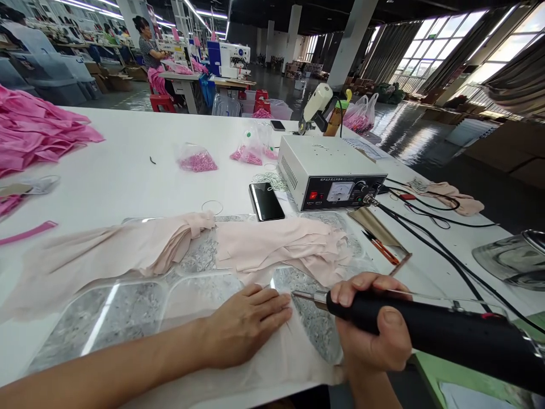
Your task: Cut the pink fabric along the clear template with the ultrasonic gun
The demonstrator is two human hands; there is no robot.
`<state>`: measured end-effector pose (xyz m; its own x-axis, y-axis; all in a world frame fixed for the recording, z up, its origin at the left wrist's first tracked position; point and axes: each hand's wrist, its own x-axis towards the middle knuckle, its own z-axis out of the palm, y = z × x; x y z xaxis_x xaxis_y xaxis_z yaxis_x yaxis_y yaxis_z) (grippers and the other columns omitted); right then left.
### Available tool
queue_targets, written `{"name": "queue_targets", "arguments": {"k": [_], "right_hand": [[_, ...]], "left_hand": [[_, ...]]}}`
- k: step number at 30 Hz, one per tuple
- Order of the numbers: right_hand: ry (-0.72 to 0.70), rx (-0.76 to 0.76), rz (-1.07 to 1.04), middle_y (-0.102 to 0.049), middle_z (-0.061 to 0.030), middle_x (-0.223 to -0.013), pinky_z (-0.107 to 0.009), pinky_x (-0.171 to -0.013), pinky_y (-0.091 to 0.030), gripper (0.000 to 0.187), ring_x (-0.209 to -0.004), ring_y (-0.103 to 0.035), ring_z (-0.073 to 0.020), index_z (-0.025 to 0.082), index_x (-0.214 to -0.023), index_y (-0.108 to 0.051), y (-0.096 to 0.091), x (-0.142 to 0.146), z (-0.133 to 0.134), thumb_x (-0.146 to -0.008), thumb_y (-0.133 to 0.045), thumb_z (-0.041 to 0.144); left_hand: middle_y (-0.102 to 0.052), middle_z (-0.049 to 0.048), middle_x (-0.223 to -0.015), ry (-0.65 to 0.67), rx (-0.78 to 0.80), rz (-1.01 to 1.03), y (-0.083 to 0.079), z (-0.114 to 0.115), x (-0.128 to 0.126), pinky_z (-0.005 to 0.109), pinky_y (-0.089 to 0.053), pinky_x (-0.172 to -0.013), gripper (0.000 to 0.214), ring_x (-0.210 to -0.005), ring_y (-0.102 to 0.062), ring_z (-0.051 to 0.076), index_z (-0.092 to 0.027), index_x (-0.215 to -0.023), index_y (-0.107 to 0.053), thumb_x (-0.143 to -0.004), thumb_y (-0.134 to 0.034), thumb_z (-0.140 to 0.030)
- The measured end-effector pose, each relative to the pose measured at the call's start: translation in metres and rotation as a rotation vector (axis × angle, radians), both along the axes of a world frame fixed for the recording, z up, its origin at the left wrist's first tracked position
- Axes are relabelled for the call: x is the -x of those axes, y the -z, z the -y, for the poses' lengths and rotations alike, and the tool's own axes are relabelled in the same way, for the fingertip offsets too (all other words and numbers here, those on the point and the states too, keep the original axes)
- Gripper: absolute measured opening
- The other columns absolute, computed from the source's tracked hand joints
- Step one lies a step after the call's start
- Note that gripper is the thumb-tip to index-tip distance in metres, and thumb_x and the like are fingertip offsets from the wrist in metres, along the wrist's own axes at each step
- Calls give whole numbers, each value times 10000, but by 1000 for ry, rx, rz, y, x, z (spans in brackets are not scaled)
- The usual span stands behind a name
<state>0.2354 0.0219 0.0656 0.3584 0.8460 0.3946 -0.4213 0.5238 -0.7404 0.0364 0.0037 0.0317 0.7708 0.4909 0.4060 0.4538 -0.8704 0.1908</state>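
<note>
My left hand [251, 326] lies flat, fingers stretched out, on a pale pink fabric piece [293, 360] spread over a clear, grey-patterned template sheet [119, 309]. My right hand [374, 335] is wrapped round the black body of a handheld ultrasonic welder [451, 335]. Its metal tip points left and ends close by my left fingertips, over the sheet; whether it touches the fabric I cannot tell. Beyond my hands, one pile of pale pink fabric pieces [276, 244] rests at the centre and another pale fabric stack [128, 250] stretches to the left.
A white control box [332, 170] with cables [434, 241] stands behind the welder. Near it are a black phone [267, 201], an orange-handled cutter [385, 250] and a glass jar [515, 258]. Bags of pink bits [198, 159] and bright pink fabric [38, 128] lie farther back.
</note>
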Motion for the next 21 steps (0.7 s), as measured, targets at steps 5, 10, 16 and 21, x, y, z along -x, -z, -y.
{"name": "queue_targets", "arguments": {"k": [5, 10, 16, 21], "right_hand": [[-15, -26, 30, -553, 20, -738, -282, -466, -475, 124, -474, -535, -98, 211, -847, -612, 3, 4, -3, -753, -611, 291], [-10, -14, 58, -539, 20, -747, -280, -467, -463, 130, -476, -522, -98, 221, -860, -598, 5, 3, -4, -758, -602, 302], [12, 1, 75, -536, 26, -738, -286, -459, -470, 134, -464, -521, -99, 228, -846, -590, 3, 5, -5, -754, -610, 323], [13, -31, 91, -570, 18, -731, -296, -478, -492, 78, -485, -535, -108, 219, -833, -586, 4, 6, -4, -771, -603, 264]], "left_hand": [[-637, 128, -1275, 3, -3, 21, 1, 0, 0, 358, -412, -890, 297, -1100, -579, 242, -65, -1206, -574, -1010, -356, -112], [-649, 125, -1255, -1, -19, 36, 1, 0, -1, 358, -413, -883, 295, -1081, -585, 231, -70, -1199, -575, -1016, -349, -116], [-649, 124, -1252, 0, -11, 51, 1, 0, -1, 358, -415, -865, 273, -1081, -583, 231, -66, -1184, -580, -1009, -377, -116], [-654, 123, -1242, -1, -19, 59, 1, 0, -2, 353, -412, -850, 279, -1065, -586, 231, -68, -1167, -585, -1014, -356, -112]]}}
